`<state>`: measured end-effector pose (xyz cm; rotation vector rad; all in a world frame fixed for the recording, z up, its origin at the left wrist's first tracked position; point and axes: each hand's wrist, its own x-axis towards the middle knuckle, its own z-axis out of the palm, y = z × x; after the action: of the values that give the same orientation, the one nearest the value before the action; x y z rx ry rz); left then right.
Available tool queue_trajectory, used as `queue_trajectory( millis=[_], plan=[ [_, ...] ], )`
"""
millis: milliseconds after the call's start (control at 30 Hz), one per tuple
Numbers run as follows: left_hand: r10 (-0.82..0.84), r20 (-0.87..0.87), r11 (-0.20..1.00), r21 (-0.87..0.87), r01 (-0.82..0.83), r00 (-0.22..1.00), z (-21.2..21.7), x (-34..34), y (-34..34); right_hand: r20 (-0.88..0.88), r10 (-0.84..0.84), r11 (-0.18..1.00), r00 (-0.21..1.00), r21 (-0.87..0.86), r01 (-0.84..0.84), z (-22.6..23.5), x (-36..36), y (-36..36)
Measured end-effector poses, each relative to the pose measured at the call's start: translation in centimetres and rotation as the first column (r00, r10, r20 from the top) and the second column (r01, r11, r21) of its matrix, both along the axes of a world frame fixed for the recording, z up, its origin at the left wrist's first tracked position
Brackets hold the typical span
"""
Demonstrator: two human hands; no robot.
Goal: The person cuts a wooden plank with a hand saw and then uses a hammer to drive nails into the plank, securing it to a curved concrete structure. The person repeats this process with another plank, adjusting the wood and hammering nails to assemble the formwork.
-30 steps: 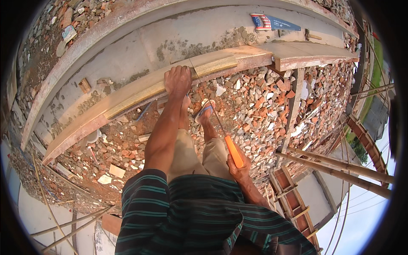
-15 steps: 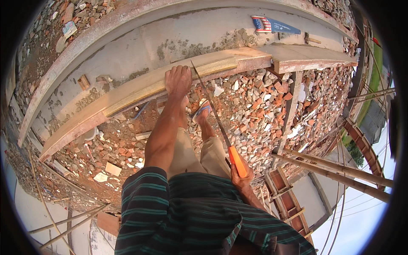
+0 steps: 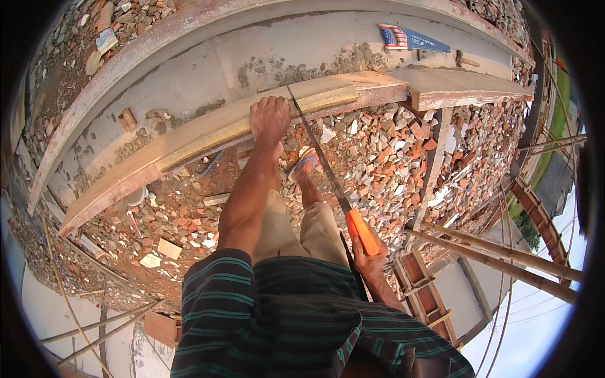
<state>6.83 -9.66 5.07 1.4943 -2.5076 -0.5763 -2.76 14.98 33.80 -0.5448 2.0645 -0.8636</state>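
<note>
A long wooden plank [image 3: 208, 129] lies along the edge of a concrete slab. My left hand [image 3: 270, 116] presses flat on the plank. My right hand [image 3: 368, 255] grips the orange handle [image 3: 362, 231] of a handsaw. The saw's thin blade [image 3: 315, 148] slants up from the handle and its far end crosses the plank just right of my left hand. Below the plank my foot in a sandal [image 3: 302, 167] stands on brick rubble.
Brick and stone rubble [image 3: 391, 145] fills the ground under the plank. A second board [image 3: 466, 88] continues the plank to the right. Bamboo poles [image 3: 504, 252] and a wooden ladder frame [image 3: 422, 283] stand at the lower right. A flat blue packet [image 3: 409, 39] lies on the concrete slab [image 3: 189, 69].
The saw has pushed forward: its blade tip has gone from near my foot up across the plank beside my left hand. My left hand has stayed on the plank.
</note>
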Motion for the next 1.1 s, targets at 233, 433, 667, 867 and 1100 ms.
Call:
queue_trajectory(
  millis=[233,433,667,867,1100],
  plan=[
    [-0.109,0.038,0.994,-0.003,0.109,0.993,-0.7,0.1,-0.9,0.042,-0.051,0.997,0.998,-0.052,0.053,-12.4,0.5,-13.5],
    [-0.057,0.027,0.998,-0.018,0.058,0.998,-0.6,0.2,-0.2,-0.043,-0.070,0.998,0.997,0.003,0.070,-1.5,0.8,-1.8],
    [-0.110,0.126,0.994,0.038,0.106,0.986,-0.7,0.1,-0.8,0.117,-0.135,0.990,0.984,-0.025,0.139,-12.4,1.2,-12.0],
    [-0.049,0.068,0.999,0.015,0.048,0.996,-0.6,0.4,0.0,-0.050,-0.030,0.997,0.998,0.070,0.034,1.2,1.7,0.8],
    [-0.106,0.095,0.994,0.025,0.104,0.990,-1.4,0.1,-0.8,0.171,-0.112,0.994,0.979,0.012,0.112,-12.2,0.9,-12.3]
  ],
)
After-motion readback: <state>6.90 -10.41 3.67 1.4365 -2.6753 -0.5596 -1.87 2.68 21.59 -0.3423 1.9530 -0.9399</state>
